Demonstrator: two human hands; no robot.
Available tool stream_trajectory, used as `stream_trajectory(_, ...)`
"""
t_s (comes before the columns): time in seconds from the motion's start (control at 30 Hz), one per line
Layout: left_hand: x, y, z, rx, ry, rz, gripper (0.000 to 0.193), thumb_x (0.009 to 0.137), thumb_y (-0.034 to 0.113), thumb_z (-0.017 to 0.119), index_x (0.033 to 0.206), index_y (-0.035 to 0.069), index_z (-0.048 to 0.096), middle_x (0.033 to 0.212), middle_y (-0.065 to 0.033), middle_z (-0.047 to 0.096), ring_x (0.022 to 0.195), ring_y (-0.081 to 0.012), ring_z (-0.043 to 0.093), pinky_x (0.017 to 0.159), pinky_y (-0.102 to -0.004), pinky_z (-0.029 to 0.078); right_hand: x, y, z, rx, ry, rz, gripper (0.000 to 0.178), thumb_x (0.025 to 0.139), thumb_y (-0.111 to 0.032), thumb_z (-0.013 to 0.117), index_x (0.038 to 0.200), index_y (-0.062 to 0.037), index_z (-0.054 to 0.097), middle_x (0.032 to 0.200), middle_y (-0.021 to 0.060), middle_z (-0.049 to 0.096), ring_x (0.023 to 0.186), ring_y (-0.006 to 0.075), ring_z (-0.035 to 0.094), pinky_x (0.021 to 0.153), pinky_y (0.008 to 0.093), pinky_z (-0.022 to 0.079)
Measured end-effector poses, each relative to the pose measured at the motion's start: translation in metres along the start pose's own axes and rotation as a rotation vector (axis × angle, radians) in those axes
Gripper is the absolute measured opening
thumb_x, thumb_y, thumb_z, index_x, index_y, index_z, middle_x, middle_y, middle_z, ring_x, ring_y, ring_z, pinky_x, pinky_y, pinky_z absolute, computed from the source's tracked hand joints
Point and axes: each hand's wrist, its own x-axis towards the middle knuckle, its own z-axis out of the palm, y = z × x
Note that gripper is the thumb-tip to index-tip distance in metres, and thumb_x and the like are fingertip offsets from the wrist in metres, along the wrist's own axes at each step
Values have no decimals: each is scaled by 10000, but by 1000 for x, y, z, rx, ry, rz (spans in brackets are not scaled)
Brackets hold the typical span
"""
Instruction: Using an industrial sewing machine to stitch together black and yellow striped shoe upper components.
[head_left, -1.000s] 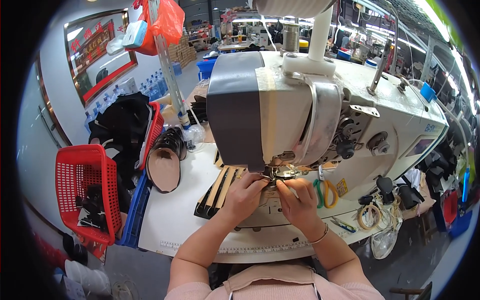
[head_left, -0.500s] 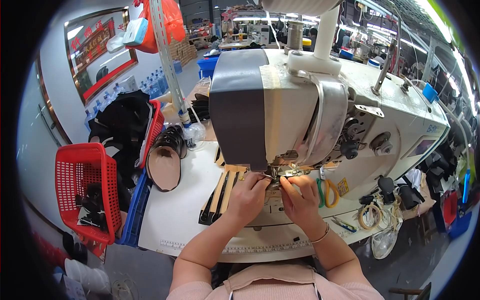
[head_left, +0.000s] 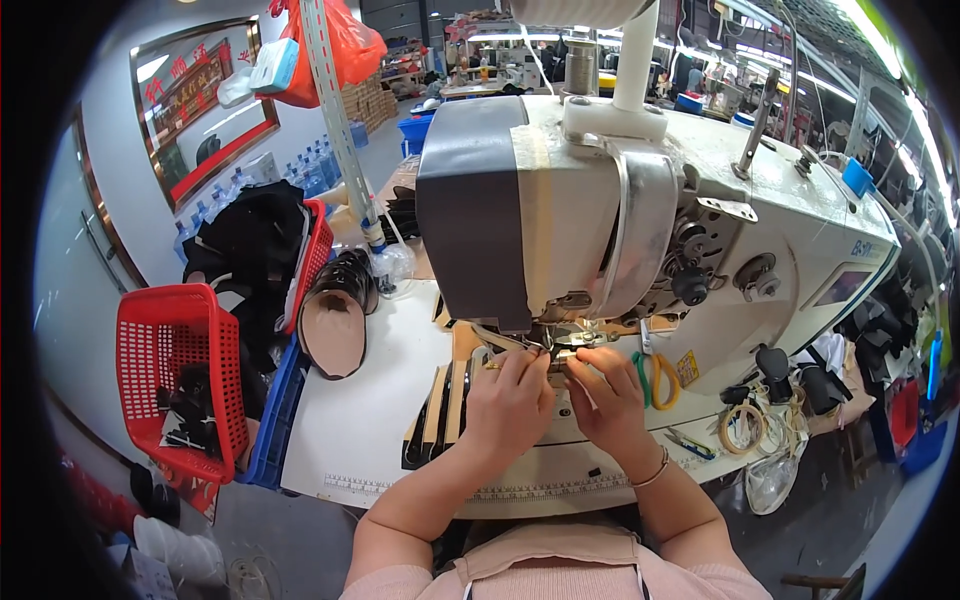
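My left hand (head_left: 508,402) is closed in a pinch just in front of the needle area of a large white and grey sewing machine (head_left: 585,205). Close beside it, my right hand (head_left: 608,400) pinches at the same spot, its fingertips near the metal presser parts (head_left: 570,340). The small piece between my fingers is mostly hidden, so its kind does not show. Left of my left hand lie several black and tan strips (head_left: 437,420) on the white table (head_left: 340,430). Scissors (head_left: 664,382) with green and yellow-orange handles rest to the right of my right hand.
A black shoe (head_left: 333,322) with a tan insole stands on the table's left side. Beyond the edge are a red basket (head_left: 135,350) and a blue crate (head_left: 275,420). At right lie a small cutter (head_left: 690,445) and tape rolls (head_left: 740,428). A printed ruler (head_left: 500,489) runs along the front edge.
Both hands have shifted slightly down and to the right in the picture, staying at the needle area. A pale curved edge now shows by my left fingers. The view has tilted a little.
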Motion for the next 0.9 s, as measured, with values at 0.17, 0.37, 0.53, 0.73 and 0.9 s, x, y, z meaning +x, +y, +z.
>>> stream_trajectory(0.17, 29, -47, -12, -505, -309, -157, 229, 688, 80, 657, 908, 22, 627, 852, -120, 608, 794, -293, 606, 680, -344, 481, -4, 2, -1, -18, -5, 17, 317, 727, -6, 668, 1035, -19, 597, 1062, 111, 554, 963, 307, 549, 812, 374, 476)
stream_trajectory(0.37, 65, -101, 36, -610, -771, -164, 269, 719, 129, 678, 938, -8, 604, 796, -74, 615, 699, -174, 559, 675, -310, 473, 1, -4, -4, 14, -22, 10, 322, 737, -59, 678, 1049, -56, 600, 1058, 95, 534, 965, 299, 537, 814, 376, 468)
stream_trajectory(0.53, 63, -90, 34, -701, -792, -218, 529, 666, 75, 729, 1172, 92, 579, 1227, -89, 543, 1139, -220, 499, 983, -341, 384, 10, -12, -11, -93, -152, 35, 379, 705, -113, 715, 1067, -98, 604, 1045, 88, 513, 933, 286, 510, 795, 375, 449)
stream_trajectory(0.73, 50, -94, 40, -938, -719, -391, 543, 661, 23, 689, 1186, 78, 563, 1215, -99, 551, 1129, -222, 512, 986, -341, 384, 14, -12, -12, -95, -162, 29, 374, 728, -180, 712, 1074, -94, 601, 1017, 81, 506, 915, 275, 491, 780, 375, 448)
stream_trajectory(0.9, 51, -73, 19, -992, -616, -394, 387, 752, 30, 669, 1118, -7, 547, 1036, -66, 597, 942, -130, 559, 811, -257, 450, 15, -10, -15, -59, -164, 42, 351, 745, -170, 703, 1066, -71, 600, 1033, 76, 512, 920, 278, 493, 785, 372, 449)
